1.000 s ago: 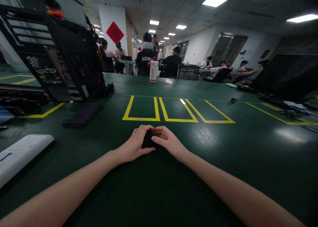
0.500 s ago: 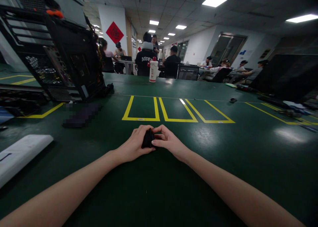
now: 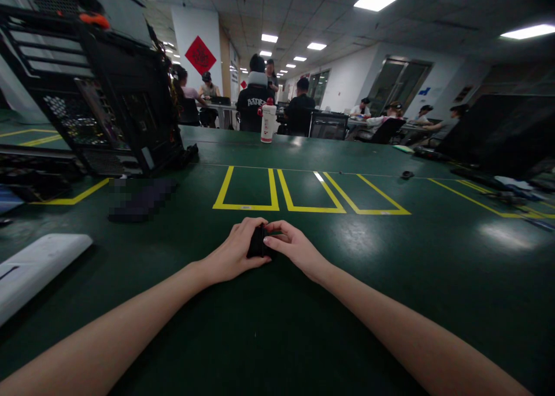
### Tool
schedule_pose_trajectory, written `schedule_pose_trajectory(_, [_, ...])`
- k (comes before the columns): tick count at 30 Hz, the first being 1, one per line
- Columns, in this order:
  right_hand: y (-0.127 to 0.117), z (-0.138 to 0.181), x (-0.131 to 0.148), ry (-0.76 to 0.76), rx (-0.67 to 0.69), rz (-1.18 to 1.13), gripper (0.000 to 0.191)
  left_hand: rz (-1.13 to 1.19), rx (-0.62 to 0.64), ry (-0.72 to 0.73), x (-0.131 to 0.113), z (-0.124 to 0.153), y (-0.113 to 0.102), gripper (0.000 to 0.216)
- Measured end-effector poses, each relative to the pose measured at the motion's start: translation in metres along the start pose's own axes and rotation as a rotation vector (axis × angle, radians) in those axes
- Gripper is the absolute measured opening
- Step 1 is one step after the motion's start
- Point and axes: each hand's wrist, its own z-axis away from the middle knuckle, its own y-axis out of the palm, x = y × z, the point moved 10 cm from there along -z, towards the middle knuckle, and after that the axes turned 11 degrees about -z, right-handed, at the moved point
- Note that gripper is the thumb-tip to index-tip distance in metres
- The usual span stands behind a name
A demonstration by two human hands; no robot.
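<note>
Both of my hands meet on the dark green table (image 3: 390,280), just in front of three yellow taped rectangles (image 3: 247,189). Between them sits a small black object (image 3: 257,244), too dark and covered to name. My left hand (image 3: 232,251) curls around its left side, thumb underneath. My right hand (image 3: 292,248) pinches its right side with thumb and fingers closed. Both forearms rest low over the table towards me.
An open black computer case (image 3: 108,101) stands at the back left. A white flat device (image 3: 30,269) lies at the near left, a blurred dark item (image 3: 141,199) beyond it. A white bottle with a red cap (image 3: 267,121) stands at the far edge. Several people sit behind.
</note>
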Motion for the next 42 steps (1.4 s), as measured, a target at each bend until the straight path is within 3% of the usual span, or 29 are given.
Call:
schedule_pose_trajectory(9, [0.007, 0.002, 0.006, -0.074, 0.081, -0.041, 0.025, -0.004, 0.022, -0.029, 0.002, 0.0, 0.002, 0.052])
schedule_pose_trajectory(14, [0.006, 0.001, 0.008, -0.096, 0.054, -0.057, 0.015, -0.015, 0.017, -0.016, 0.001, 0.001, 0.001, 0.054])
schedule_pose_trajectory(20, [-0.002, -0.003, 0.0, -0.043, -0.012, 0.004, 0.025, -0.018, 0.001, 0.0, 0.001, 0.001, 0.0, 0.054])
schedule_pose_trajectory(28, [0.009, 0.001, 0.005, -0.083, 0.115, -0.073, 0.027, -0.017, 0.005, -0.01, 0.003, 0.0, 0.002, 0.053])
schedule_pose_trajectory(33, [0.007, 0.002, 0.007, -0.08, 0.081, -0.083, 0.017, -0.019, 0.007, -0.011, 0.002, 0.0, 0.002, 0.055])
schedule_pose_trajectory(42, [0.001, -0.001, -0.002, -0.034, 0.037, -0.018, 0.026, -0.023, 0.006, -0.015, 0.003, 0.0, 0.002, 0.055])
